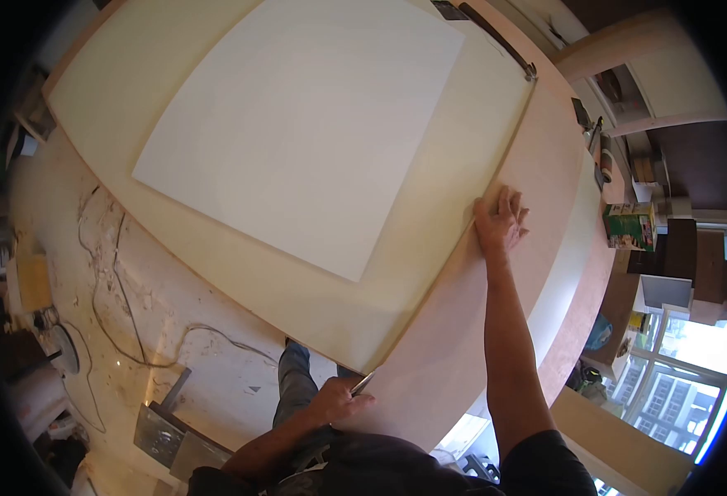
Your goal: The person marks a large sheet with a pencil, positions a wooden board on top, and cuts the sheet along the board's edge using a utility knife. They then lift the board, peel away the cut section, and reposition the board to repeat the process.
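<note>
My left hand (pixel 340 403) is closed around a slim, shiny metallic tool (pixel 363 382) at the near corner of a large cream-coloured panel (pixel 413 273). The tool's exact kind does not show. Farther along the same panel edge, my right hand (pixel 502 220) rests with bent, parted fingers on a pinkish wooden board (pixel 463 306). Its thumb touches the seam between panel and board. A white rectangular sheet (pixel 306 132) lies on the cream panel, left of both hands.
A dark, curved bar (pixel 500 40) lies at the panel's far right corner. A cable (pixel 124 306) snakes over the littered floor (pixel 206 372) at left. A green box (pixel 630 227) stands beyond the board on the right, near windows (pixel 669 388).
</note>
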Motion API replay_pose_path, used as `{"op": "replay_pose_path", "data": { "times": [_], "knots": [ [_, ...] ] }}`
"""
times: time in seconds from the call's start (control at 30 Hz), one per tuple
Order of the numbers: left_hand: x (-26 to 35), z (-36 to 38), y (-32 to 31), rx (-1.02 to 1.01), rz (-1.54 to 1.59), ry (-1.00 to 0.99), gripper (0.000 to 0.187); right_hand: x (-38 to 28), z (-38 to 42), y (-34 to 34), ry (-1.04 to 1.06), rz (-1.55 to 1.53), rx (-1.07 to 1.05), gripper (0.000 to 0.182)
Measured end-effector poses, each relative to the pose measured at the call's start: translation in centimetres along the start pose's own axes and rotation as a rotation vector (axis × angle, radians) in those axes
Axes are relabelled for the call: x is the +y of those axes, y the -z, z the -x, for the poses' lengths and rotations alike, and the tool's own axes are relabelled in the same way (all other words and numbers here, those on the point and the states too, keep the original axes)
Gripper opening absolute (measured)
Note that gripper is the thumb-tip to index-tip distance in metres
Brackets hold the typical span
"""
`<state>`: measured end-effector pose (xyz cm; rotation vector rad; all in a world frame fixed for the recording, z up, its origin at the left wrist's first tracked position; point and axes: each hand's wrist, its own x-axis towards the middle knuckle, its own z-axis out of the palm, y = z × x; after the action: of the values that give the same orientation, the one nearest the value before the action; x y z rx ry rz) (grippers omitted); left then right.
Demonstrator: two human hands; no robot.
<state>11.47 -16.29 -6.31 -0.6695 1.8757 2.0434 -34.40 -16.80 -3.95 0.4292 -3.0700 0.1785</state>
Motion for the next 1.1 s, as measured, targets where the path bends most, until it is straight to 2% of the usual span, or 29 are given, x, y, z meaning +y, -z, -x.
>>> {"op": "replay_pose_path", "data": {
  "times": [0.17,0.37,0.67,0.87,1.07,1.1],
  "knots": [
    [-0.1,0.4,0.0,0.012,-0.053,-0.034,0.043,-0.4,0.6,0.1,0.014,0.006,0.017,0.081],
    [-0.4,0.7,-0.3,-0.003,0.086,-0.027,0.048,-0.4,1.0,0.3,0.027,-0.012,0.016,0.081],
    [-2.3,0.3,-1.2,0.067,-0.050,-0.113,0.049,-0.2,1.0,0.1,0.063,-0.002,0.031,0.079],
    [1.1,0.3,0.3,-0.027,-0.028,0.039,0.044,-0.5,0.5,0.1,0.065,-0.021,0.030,0.078],
    [1.2,0.1,0.3,-0.022,0.053,0.062,0.043,-0.3,0.4,-0.1,0.074,-0.021,0.040,0.077],
    [0.8,0.1,0.1,0.006,0.040,0.007,0.043,-0.2,0.3,-0.1,0.069,-0.015,0.033,0.078]
  ]
}}
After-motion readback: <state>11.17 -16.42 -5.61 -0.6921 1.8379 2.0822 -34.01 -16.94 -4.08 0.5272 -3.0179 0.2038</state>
